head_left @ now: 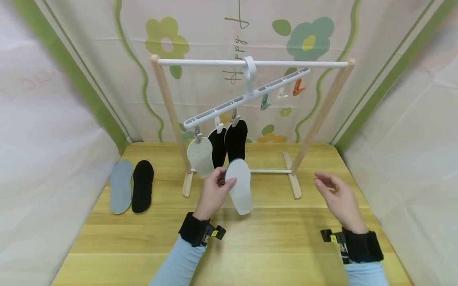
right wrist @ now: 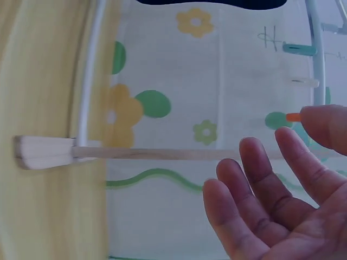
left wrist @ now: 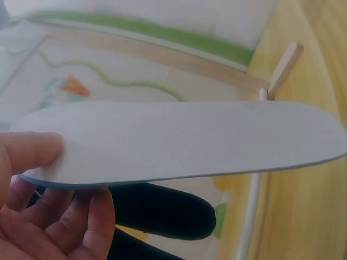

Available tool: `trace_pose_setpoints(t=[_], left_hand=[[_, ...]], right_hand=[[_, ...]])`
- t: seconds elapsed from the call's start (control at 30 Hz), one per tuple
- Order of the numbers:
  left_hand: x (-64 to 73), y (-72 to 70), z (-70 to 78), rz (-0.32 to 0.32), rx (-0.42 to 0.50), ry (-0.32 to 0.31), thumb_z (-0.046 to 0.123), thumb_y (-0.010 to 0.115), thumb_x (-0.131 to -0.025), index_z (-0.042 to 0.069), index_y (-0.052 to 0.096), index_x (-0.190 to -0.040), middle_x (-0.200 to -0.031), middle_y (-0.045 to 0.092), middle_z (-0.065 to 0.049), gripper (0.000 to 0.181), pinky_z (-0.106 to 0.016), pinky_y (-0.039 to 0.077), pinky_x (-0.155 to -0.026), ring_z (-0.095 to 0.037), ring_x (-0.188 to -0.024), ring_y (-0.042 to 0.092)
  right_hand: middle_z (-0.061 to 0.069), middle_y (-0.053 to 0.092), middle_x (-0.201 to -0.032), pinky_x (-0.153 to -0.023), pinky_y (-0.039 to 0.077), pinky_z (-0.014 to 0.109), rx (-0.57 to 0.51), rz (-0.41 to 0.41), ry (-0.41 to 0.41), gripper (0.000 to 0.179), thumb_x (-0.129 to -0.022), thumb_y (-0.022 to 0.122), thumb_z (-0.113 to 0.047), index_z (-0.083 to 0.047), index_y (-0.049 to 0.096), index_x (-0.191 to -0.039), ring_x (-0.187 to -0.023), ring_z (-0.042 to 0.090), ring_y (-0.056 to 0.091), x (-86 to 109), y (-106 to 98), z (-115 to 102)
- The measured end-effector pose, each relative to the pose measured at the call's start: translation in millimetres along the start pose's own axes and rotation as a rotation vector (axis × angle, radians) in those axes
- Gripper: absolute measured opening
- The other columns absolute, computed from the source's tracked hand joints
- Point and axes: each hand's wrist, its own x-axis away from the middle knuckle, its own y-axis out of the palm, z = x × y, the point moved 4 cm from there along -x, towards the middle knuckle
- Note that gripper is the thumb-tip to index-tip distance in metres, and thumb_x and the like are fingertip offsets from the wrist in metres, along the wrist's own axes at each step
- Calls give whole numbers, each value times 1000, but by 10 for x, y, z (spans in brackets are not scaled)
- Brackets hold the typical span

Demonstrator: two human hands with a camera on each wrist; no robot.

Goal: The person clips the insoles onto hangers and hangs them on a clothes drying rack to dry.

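My left hand pinches a white insole near its upper end, thumb on the pale face and fingers behind; a blue edge shows in the left wrist view. Just beyond it, a pale insole and two black insoles hang from clips on a white hanger. The hanger slants, its left end lower and nearer. Its right half carries a green clip, a white clip and an orange clip, all holding nothing. My right hand hovers right of the rack, fingers loosely bent, touching nothing.
The hanger hooks over the white top bar of a wooden rack standing on the wooden table. On the table at left lie a grey insole and a black insole. Fabric walls enclose the table.
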Motion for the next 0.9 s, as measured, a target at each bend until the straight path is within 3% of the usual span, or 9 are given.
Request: trace_pose_setpoints(t=[0.5,0.77,0.9], left_hand=[[-87,16,115,-1,-11,71,17,71,-94,5,62,-112,-100,63,-8,24,-30,54,-77,-21,-86,59],[-177,41,158,-9,2,89,17,71,-94,5,63,-114,-104,64,-7,25,-32,54,-81,-20,-90,61],[-243,73,163,-11,11,82,16,71,-94,5,63,-115,-105,64,-8,25,-34,53,-82,-21,-91,60]], right_hand=[[15,64,-121,-85,43,11,-21,-32,-137,38,-103,55,-28,-3,59,-132,-104,4,56,-799,-187,-602],[9,64,-124,-84,47,13,-27,-79,-130,45,-102,54,-39,-8,60,-133,-109,17,60,-1137,-160,-826],[11,62,-131,-85,50,17,-69,-135,-136,46,-103,53,-38,-8,56,-138,-115,24,60,-1333,-96,-967]])
